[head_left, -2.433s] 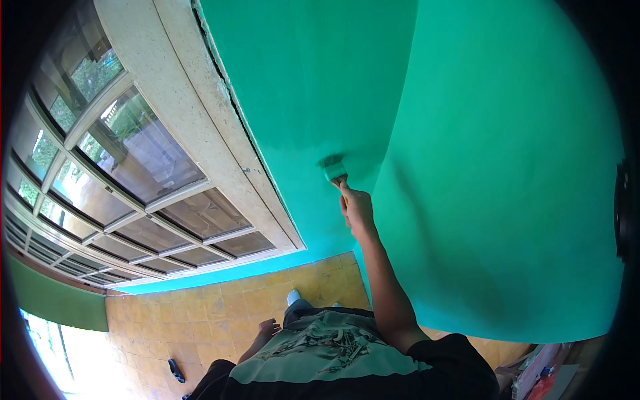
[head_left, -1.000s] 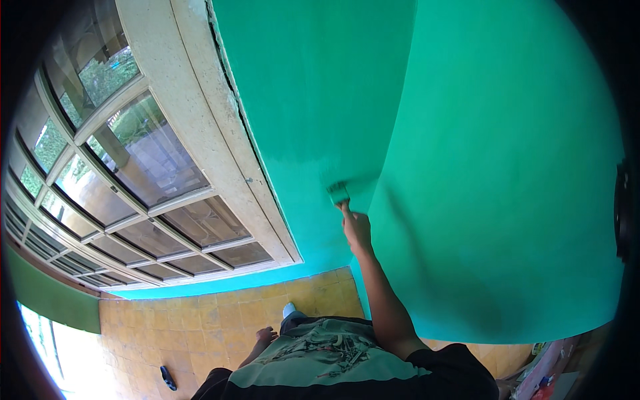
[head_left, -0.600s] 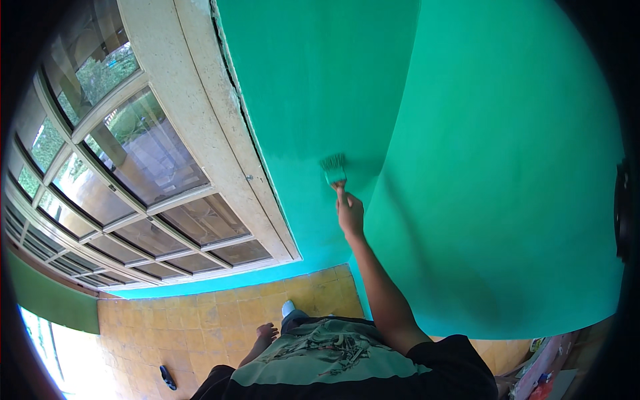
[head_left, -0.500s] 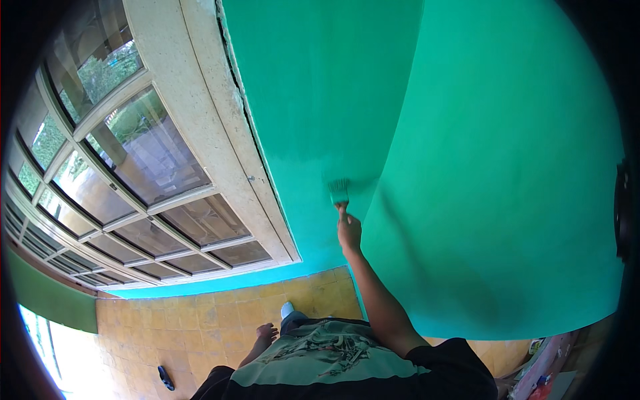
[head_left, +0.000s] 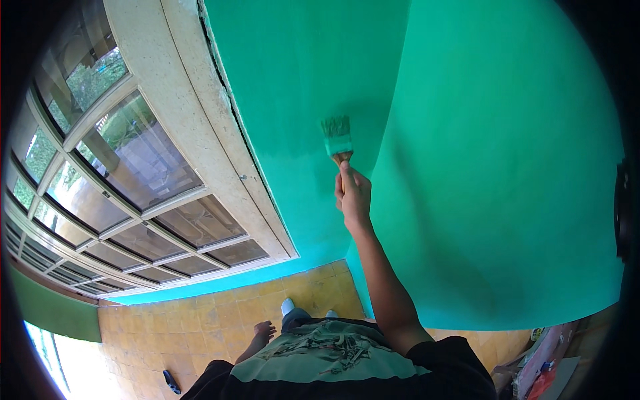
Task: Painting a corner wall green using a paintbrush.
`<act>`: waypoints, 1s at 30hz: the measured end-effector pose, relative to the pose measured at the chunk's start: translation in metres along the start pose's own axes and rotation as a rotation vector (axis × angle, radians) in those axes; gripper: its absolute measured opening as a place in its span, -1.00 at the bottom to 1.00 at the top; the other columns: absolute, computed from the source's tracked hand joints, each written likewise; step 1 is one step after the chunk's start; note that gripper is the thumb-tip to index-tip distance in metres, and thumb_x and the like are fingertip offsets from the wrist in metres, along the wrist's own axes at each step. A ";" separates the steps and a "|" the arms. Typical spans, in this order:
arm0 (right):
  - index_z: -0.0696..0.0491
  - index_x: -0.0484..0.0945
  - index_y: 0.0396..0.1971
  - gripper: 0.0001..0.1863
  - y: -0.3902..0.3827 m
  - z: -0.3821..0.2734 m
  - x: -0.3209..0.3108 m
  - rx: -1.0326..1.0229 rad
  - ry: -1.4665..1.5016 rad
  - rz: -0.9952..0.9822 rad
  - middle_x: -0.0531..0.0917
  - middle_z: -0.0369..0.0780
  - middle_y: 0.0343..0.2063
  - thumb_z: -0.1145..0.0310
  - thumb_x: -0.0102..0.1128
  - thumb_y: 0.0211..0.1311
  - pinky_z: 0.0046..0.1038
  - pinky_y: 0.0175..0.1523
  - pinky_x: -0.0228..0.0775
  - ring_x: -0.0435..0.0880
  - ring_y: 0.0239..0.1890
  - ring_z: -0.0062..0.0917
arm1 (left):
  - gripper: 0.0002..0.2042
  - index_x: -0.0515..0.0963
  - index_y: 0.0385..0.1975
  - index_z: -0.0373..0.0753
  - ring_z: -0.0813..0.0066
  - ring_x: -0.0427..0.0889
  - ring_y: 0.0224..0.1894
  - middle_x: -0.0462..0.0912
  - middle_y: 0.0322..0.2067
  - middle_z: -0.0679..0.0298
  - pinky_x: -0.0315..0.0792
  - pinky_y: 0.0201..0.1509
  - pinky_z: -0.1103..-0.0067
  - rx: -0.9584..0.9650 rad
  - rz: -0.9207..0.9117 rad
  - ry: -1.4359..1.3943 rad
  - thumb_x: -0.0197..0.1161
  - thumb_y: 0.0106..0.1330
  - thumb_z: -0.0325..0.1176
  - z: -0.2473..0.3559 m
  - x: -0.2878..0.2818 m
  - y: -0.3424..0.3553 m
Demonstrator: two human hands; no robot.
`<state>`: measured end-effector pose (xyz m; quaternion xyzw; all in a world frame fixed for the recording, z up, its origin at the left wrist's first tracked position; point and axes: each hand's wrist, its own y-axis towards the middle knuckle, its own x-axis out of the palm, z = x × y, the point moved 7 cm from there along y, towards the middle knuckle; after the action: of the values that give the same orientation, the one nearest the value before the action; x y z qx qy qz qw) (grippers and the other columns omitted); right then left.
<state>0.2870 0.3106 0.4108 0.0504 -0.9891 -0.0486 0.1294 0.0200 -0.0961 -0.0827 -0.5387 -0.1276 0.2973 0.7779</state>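
A wide flat paintbrush (head_left: 338,137) with dark bristles and a paint-smeared green ferrule is in my right hand (head_left: 354,195). My fingers wrap its brown handle, and the bristles point up the wall. Whether the bristle tips touch the surface I cannot tell. Behind the brush is a narrow strip of green wall (head_left: 293,73), darker above and lighter below, between the window frame and the corner. My left hand (head_left: 265,329) hangs low beside my body, fingers apart, holding nothing.
A white-framed window (head_left: 143,217) with many panes fills the left. The adjoining green wall (head_left: 500,167) rises on the right. Below lies a yellow tiled floor (head_left: 200,327) with a dark sandal (head_left: 171,381). Piled items (head_left: 543,373) stand at the lower right.
My right hand and the paintbrush have moved up the wall strip, with the arm stretched further. My left hand still hangs low. The view has shifted slightly.
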 end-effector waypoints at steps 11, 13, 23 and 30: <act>0.00 0.30 -0.73 -0.37 -0.043 0.165 -0.047 0.601 -0.253 0.020 0.22 -0.43 -0.85 -0.27 0.04 0.24 -0.52 -0.73 -0.11 0.11 -0.85 -0.68 | -0.82 0.49 -0.19 -0.19 0.32 0.67 -0.45 0.69 -0.37 0.13 0.42 -0.50 0.46 0.064 -0.056 -0.045 0.12 0.26 -0.30 0.006 0.004 0.003; -0.01 0.31 -0.74 -0.37 -0.047 0.151 -0.053 0.608 -0.326 0.066 0.22 -0.42 -0.85 -0.27 0.04 0.23 -0.51 -0.74 -0.13 0.10 -0.85 -0.66 | -0.82 0.49 -0.19 -0.19 0.32 0.67 -0.46 0.69 -0.36 0.12 0.41 -0.51 0.46 0.043 -0.126 -0.051 0.12 0.26 -0.31 -0.001 0.006 0.011; 0.01 0.36 -0.70 -0.45 -0.002 -0.027 -0.002 -0.029 0.028 0.002 0.23 -0.45 -0.83 -0.13 0.03 0.32 -0.61 -0.71 -0.17 0.10 -0.81 -0.78 | -0.79 0.49 -0.18 -0.17 0.26 0.66 -0.42 0.68 -0.35 0.08 0.34 -0.48 0.41 -0.012 -0.132 0.038 -0.04 0.34 -0.25 -0.026 -0.009 0.026; 0.04 0.39 -0.67 -0.42 0.013 0.106 -0.048 0.107 -0.389 0.145 0.24 -0.43 -0.83 -0.20 0.09 0.25 -0.55 -0.71 -0.13 0.09 -0.83 -0.72 | -0.81 0.48 -0.20 -0.18 0.30 0.68 -0.42 0.68 -0.36 0.12 0.40 -0.47 0.42 0.057 0.003 0.046 0.16 0.25 -0.28 0.011 0.021 -0.003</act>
<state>0.3042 0.3378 0.2985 -0.0244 -0.9976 0.0046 -0.0639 0.0318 -0.0756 -0.0785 -0.5232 -0.1006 0.2894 0.7952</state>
